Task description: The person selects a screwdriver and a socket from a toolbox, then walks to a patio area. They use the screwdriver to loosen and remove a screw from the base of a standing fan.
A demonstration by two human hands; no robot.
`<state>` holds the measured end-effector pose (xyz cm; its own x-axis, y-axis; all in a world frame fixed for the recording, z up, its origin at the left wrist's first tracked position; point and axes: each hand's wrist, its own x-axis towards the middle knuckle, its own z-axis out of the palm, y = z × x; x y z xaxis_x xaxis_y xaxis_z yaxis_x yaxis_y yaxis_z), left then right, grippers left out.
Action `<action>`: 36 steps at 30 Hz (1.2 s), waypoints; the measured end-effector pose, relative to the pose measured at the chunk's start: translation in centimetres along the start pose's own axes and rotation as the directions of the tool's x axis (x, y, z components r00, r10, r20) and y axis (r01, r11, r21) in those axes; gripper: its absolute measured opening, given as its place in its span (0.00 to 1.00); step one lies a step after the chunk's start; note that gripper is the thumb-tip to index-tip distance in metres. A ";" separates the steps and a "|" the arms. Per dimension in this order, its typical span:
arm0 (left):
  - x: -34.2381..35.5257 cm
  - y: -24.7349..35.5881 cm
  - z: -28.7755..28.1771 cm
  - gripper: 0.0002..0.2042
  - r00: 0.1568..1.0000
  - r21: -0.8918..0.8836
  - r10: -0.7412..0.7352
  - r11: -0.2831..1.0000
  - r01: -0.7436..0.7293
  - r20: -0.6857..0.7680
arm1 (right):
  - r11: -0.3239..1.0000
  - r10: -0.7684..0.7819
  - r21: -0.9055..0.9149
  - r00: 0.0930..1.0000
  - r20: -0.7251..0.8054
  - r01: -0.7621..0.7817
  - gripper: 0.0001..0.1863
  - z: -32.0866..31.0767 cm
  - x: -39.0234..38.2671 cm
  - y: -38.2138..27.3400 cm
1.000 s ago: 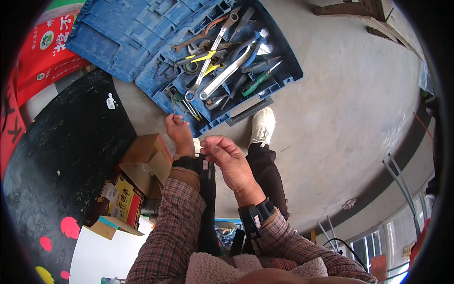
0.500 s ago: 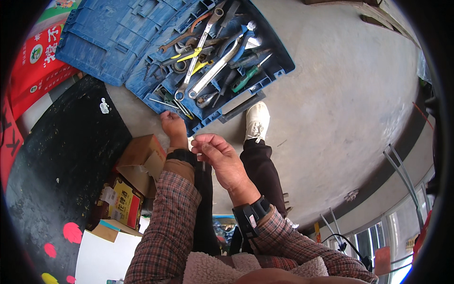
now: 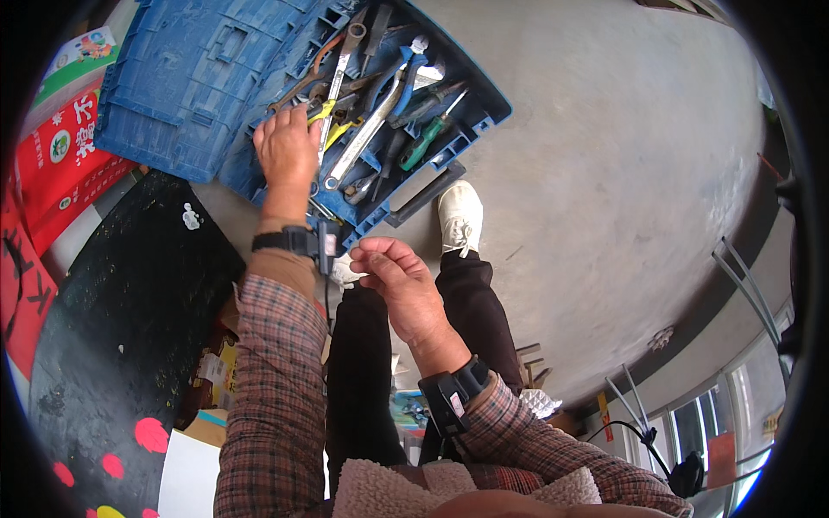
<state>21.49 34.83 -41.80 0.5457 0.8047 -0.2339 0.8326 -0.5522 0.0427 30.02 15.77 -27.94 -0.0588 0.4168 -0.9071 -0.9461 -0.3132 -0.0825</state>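
Observation:
A blue plastic toolbox (image 3: 473,138) lies opened on the floor in front of me, full of hand tools. My left hand (image 3: 287,154) reaches over its near left part, back upward, fingers stretched out and slightly apart above the tools. Beside its fingertips are a yellow-handled tool (image 3: 324,110) and a long ring wrench (image 3: 342,69). To the right lie a big shiny wrench (image 3: 367,142), blue-handled pliers (image 3: 404,86) and a green-handled screwdriver (image 3: 423,145). My right hand (image 3: 404,289) hovers nearer to me, thumb pressed against curled fingers; anything between them is too small to make out.
The toolbox lid (image 3: 194,95) is folded back to the left, near red printed packaging (image 3: 69,151). A black board (image 3: 112,285) with painted spots lies on the left, cardboard boxes (image 3: 211,375) beside it. My white shoe (image 3: 460,216) stands near the toolbox handle (image 3: 427,194).
My left hand has moved forward from the toolbox's near corner to above the tools inside, its fingers now stretched out. The right hand keeps its pinch. The view has shifted slightly.

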 end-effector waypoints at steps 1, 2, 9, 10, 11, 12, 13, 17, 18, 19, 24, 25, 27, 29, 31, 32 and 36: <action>0.6 -0.5 0.3 0.16 0.987 0.014 -0.034 0.999 0.033 0.157 | 1.000 -0.005 0.005 1.000 -0.002 0.005 0.09 -0.1 -0.1 -0.2; 1.0 -0.9 0.7 0.16 0.987 -0.026 -0.032 0.999 0.036 0.156 | 1.000 -0.003 0.005 1.000 -0.009 0.003 0.09 -0.1 -0.1 -0.3; 0.7 -3.6 2.5 0.16 0.963 -0.285 -0.185 0.929 0.237 0.196 | 1.000 -0.008 0.020 1.000 -0.001 0.008 0.09 -0.2 -0.2 -0.9; 0.6 -3.9 2.7 0.16 0.953 -0.338 -0.227 0.897 0.285 0.201 | 1.000 -0.008 0.025 1.000 0.003 0.008 0.09 -0.3 -0.2 -0.9; 0.5 -3.9 3.0 0.16 0.949 -0.387 -0.244 0.870 0.305 0.200 | 0.999 -0.006 0.032 1.000 0.001 0.006 0.09 -0.3 -0.2 -0.9; 0.5 -3.9 3.2 0.16 0.932 -0.416 -0.282 0.837 0.356 0.229 | 0.999 -0.006 0.039 1.000 0.001 0.006 0.09 -0.4 -0.1 -0.9; 0.6 -3.6 3.4 0.16 0.942 -0.404 -0.269 0.854 0.329 0.199 | 0.999 -0.006 0.045 1.000 0.000 0.006 0.09 -0.4 -0.1 -0.9; 0.7 -1.4 3.4 0.15 0.980 -0.124 -0.200 0.972 0.198 -0.002 | 0.998 -0.002 0.055 1.000 -0.007 0.002 0.09 -0.3 -0.1 -0.9; 0.8 -0.5 3.1 0.15 0.987 0.010 -0.127 0.992 0.129 -0.098 | 0.998 0.000 0.062 1.000 -0.012 0.001 0.09 -0.3 -0.1 -0.9; 1.0 0.4 2.9 0.14 0.983 -0.042 -0.127 0.992 0.122 -0.130 | 0.997 -0.003 0.073 1.000 -0.010 0.004 0.09 -0.3 0.0 -0.9; 2.2 6.3 3.2 0.16 0.995 -0.210 0.097 0.973 -0.094 0.005 | 0.996 0.006 0.094 1.000 -0.014 -0.004 0.09 -0.4 0.2 -1.1; 2.4 7.1 3.5 0.18 0.988 -0.175 0.050 0.984 -0.024 0.144 | 0.995 0.005 0.100 1.000 -0.017 -0.003 0.09 -0.5 0.3 -1.1; 3.0 7.3 4.0 0.17 0.972 -0.172 -0.032 0.982 0.073 0.232 | 0.995 0.004 0.104 1.000 -0.030 -0.001 0.09 -0.6 0.3 -1.1; 3.6 6.9 4.7 0.15 0.951 -0.259 -0.062 0.955 0.145 0.304 | 0.993 0.002 0.115 0.999 -0.033 0.001 0.09 -0.6 0.4 -1.2; 3.8 6.1 5.1 0.14 0.941 -0.492 -0.037 0.845 0.208 0.335 | 0.991 0.000 0.131 1.000 -0.020 0.003 0.09 -0.6 0.4 -1.3; 4.0 5.7 5.2 0.13 0.924 -0.580 -0.034 0.769 0.268 0.381 | 0.992 0.006 0.123 1.000 -0.029 -0.003 0.09 -0.6 0.5 -1.3; 3.4 4.4 5.3 0.11 0.867 -0.763 -0.098 0.433 0.480 0.489 | 0.993 0.016 0.120 0.999 -0.041 -0.011 0.09 -0.5 0.5 -1.5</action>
<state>26.45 33.97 -47.54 0.3448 0.6448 -0.6822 0.6950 0.3131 0.6472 31.61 16.00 -28.49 -0.0607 0.3763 -0.9245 -0.9768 -0.2132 -0.0226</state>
